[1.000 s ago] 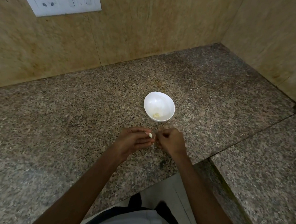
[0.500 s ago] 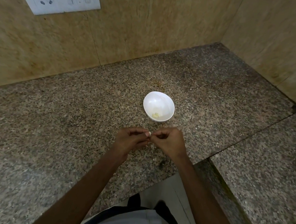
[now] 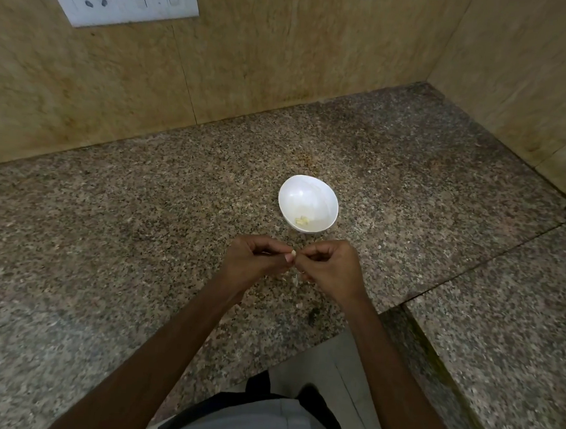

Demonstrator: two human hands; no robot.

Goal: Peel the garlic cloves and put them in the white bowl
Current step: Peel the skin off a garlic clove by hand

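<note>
Peeling step: fingers of my left hand [image 3: 255, 262] and right hand [image 3: 332, 273] pinch a small pale garlic clove [image 3: 293, 254], which, once bare, needs dropping into the round white bowl [image 3: 305, 194] beyond.

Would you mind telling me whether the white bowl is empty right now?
Not empty: the white bowl stands upright with a few pale garlic pieces at its bottom.

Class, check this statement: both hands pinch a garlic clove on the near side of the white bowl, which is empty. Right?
Not empty: the head view shows a few pale garlic pieces lying in the white bowl. The rest holds: the left hand and right hand pinch a garlic clove on its near side.
</note>
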